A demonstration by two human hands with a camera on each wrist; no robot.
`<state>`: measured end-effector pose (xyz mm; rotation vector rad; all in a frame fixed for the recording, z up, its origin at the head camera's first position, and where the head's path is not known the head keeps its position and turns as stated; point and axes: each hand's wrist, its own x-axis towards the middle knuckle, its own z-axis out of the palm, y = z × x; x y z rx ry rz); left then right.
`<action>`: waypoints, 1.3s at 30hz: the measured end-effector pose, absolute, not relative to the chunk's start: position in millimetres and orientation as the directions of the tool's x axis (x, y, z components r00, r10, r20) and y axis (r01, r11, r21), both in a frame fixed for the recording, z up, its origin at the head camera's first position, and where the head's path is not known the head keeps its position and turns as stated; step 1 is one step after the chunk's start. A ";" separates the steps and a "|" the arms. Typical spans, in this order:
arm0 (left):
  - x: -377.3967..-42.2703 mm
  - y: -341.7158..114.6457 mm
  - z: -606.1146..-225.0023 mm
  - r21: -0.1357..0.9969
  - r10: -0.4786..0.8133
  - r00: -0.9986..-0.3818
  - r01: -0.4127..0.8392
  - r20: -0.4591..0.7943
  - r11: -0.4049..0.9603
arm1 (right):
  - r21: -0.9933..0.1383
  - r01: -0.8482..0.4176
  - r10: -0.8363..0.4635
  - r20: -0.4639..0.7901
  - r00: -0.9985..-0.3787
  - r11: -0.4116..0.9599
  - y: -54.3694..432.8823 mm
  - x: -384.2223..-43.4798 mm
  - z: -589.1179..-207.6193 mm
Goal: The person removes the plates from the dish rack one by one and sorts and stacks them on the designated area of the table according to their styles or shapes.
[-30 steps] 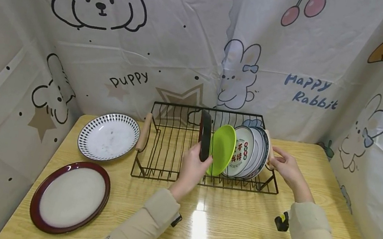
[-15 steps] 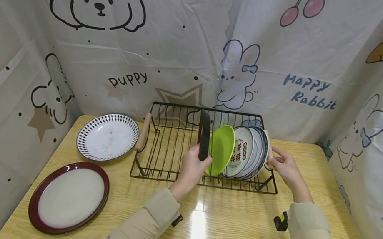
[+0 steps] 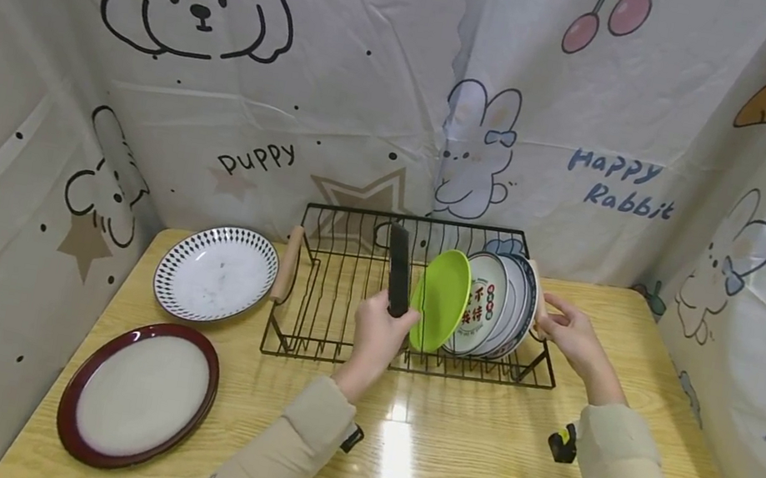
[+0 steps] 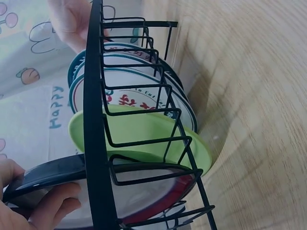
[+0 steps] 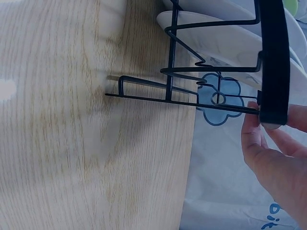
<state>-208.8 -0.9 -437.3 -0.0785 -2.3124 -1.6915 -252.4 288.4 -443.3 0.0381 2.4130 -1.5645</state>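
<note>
My left hand grips a dark-edged plate by its near edge. It stands on edge in the black wire dish rack, its top leaning left; the left wrist view shows its pale middle and maroon rim. Just to its right stands a lime green plate. Farther right, a white plate with red characters leads a row of several upright dishes. At the rack's right end, my right hand holds the wooden handle, fingers and thumb around the rack's end in the right wrist view.
On the table, left of the rack, lie a white plate with a black diamond rim and a maroon-rimmed plate in front of it. The rack's left end has another wooden handle. A patterned curtain hangs behind.
The plate in my left hand has tilted, its top going left, and my left hand has shifted slightly left. The green plate has shifted slightly left too. My right hand stays on the handle.
</note>
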 end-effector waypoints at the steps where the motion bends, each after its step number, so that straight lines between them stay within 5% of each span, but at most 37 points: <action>1: -208.5 -1.5 -436.9 0.932 -0.126 -0.963 0.190 0.238 0.309 | -0.893 0.165 -0.122 -0.235 -0.964 0.419 288.5 -252.2 -443.3; 23: -210.2 -25.5 -420.6 0.980 -0.274 -0.943 0.158 0.186 0.121 | -0.897 0.149 -0.127 -0.220 -0.967 0.416 288.1 -251.9 -441.4; 39: -186.8 -56.3 -367.5 0.939 -0.335 -0.877 0.312 0.344 0.147 | -0.897 0.161 -0.126 -0.232 -0.965 0.412 288.8 -252.2 -442.6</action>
